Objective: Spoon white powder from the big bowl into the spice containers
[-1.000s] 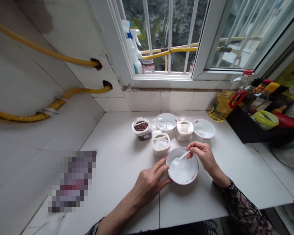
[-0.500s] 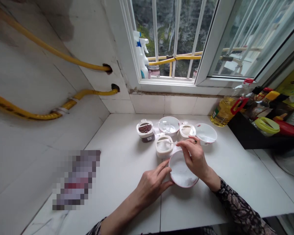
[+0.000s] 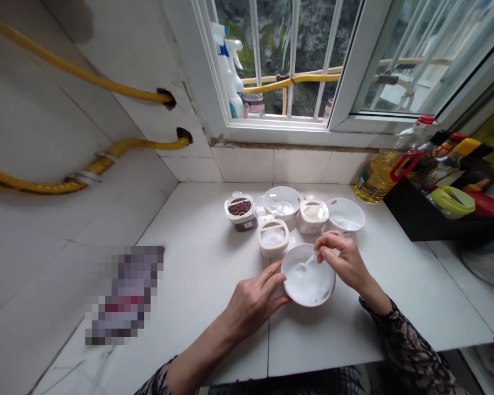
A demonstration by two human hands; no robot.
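Note:
My left hand grips the left rim of a white bowl with a pink edge. Pinched between the fingers of my right hand is a small white spoon, its tip inside the bowl. Just behind the bowl stands an opened seasoning jar of white grains. A second jar with pale contents is behind it to the right, and a third jar with dark reddish-brown contents is to the left.
Two more white bowls, a left one and a right one, stand farther back. An oil bottle and a black rack of bottles are at the right. A blurred-out object lies on the left counter. Yellow hoses run along the wall.
My right hand has moved the spoon from over the jar of white grains down into the bowl. My left hand stays on the rim. The view has shifted slightly.

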